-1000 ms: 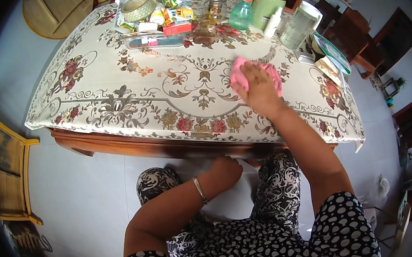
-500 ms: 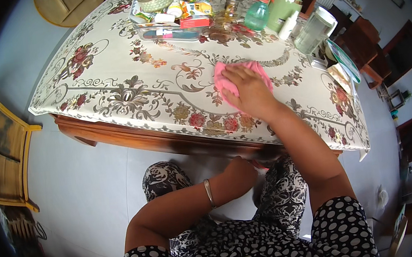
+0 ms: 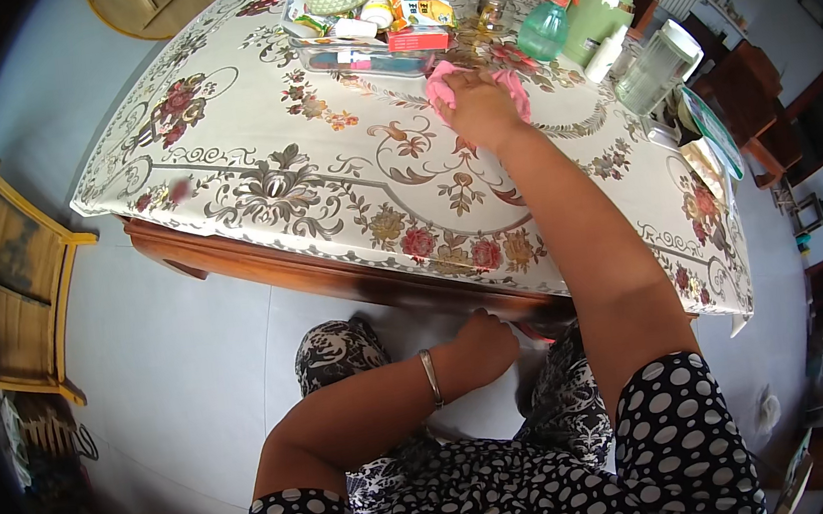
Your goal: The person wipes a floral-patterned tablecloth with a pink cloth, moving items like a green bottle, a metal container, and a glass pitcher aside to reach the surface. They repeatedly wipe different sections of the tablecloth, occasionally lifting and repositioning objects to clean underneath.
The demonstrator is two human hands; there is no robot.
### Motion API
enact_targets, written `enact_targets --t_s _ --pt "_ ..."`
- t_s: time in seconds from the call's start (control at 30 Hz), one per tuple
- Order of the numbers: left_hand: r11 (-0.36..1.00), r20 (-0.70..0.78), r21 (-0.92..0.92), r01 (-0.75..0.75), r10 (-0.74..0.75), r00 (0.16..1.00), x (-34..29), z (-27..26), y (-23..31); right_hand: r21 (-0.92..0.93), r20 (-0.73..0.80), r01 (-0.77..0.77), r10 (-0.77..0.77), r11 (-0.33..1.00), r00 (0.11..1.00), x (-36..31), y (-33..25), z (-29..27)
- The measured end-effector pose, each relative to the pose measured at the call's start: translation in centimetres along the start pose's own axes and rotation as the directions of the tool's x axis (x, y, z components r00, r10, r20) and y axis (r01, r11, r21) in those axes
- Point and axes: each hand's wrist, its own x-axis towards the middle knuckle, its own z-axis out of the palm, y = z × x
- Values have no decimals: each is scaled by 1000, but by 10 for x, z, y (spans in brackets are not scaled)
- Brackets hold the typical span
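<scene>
A pink cloth [image 3: 512, 96] lies bunched on the flowered tablecloth [image 3: 322, 171], just in front of the glass jar and the spray bottle. My right hand [image 3: 481, 109] presses down on it with fingers spread over the cloth, the arm stretched far across the table. Below the table's front edge, my left hand [image 3: 486, 349] is curled into a fist over my lap, with nothing sticking out of it. A silver bangle [image 3: 431, 378] circles that wrist.
Behind the cloth stand a clear tray [image 3: 371, 62] of packets and boxes, a glass jar [image 3: 491, 10], a green spray bottle [image 3: 544, 30], a green flask [image 3: 597, 22], a white bottle [image 3: 606, 56] and a clear pitcher [image 3: 653, 71]. A wooden chair [image 3: 17, 268] is at left.
My right hand has pushed the pink cloth away from me, toward the things at the back. My left fist stays in about the same place. The view has shifted slightly.
</scene>
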Motion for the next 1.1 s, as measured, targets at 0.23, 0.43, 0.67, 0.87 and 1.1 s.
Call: enact_targets --t_s 0.23,0.43,0.67,0.87,1.1 --pt "998 -145 44 -38 44 988 -6 6 -5 163 -179 219 -190 962 965 -85 -22 -32" --pt "997 -191 71 -44 57 980 -15 -2 6 168 -178 276 -246 946 953 -124 -39 -66" --pt "993 -232 62 -96 108 967 -14 6 8 141 -149 167 -146 976 978 -55 -17 -27" --pt "999 -107 48 -18 23 994 -5 16 -10 61 -43 -56 58 997 997 -9 -8 -4" --pt "993 -25 106 52 -50 998 -2 -5 -12 176 -253 160 -112 971 961 -68 -21 -13"
